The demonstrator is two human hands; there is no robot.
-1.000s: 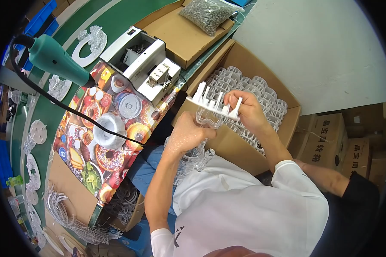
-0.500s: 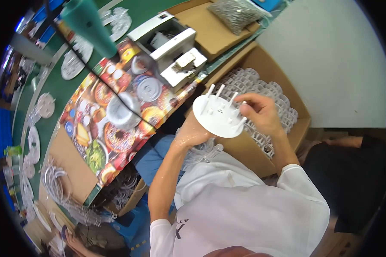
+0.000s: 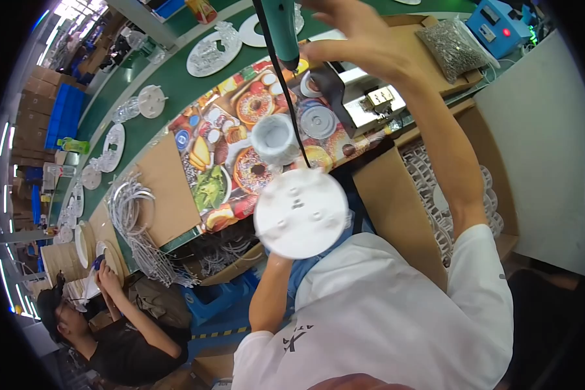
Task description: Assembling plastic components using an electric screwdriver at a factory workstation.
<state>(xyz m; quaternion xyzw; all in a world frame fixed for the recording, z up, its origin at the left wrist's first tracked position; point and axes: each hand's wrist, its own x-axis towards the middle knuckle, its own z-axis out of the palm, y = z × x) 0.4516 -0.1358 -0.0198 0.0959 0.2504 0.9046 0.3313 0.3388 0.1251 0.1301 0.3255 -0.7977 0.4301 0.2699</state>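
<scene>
A white round plate [image 3: 301, 214] with raised bosses on top is held up in front of my body. My left hand [image 3: 275, 261] supports it from below; the fingers are hidden under the plate, and only the wrist side shows. Up at the far side, my right hand [image 3: 354, 42] reaches with fingers apart beside a hanging teal electric screwdriver [image 3: 282, 32]. The thumb is close to the screwdriver's lower end; whether it touches cannot be told. A black cord [image 3: 289, 97] runs down past the screwdriver toward the plate.
On a food-patterned mat [image 3: 204, 146] stand a white tub [image 3: 273, 138] and a round lid [image 3: 318, 121]. A white-and-black machine [image 3: 370, 107] is beyond. A carton of white plastic parts [image 3: 383, 195] stands right. Clear tubing [image 3: 133, 214] lies left, near a co-worker [image 3: 133, 338].
My right hand has left the plate's pegs and moved up toward the screwdriver. The plate has shifted left and nearer, tilting to face up. My view has turned left.
</scene>
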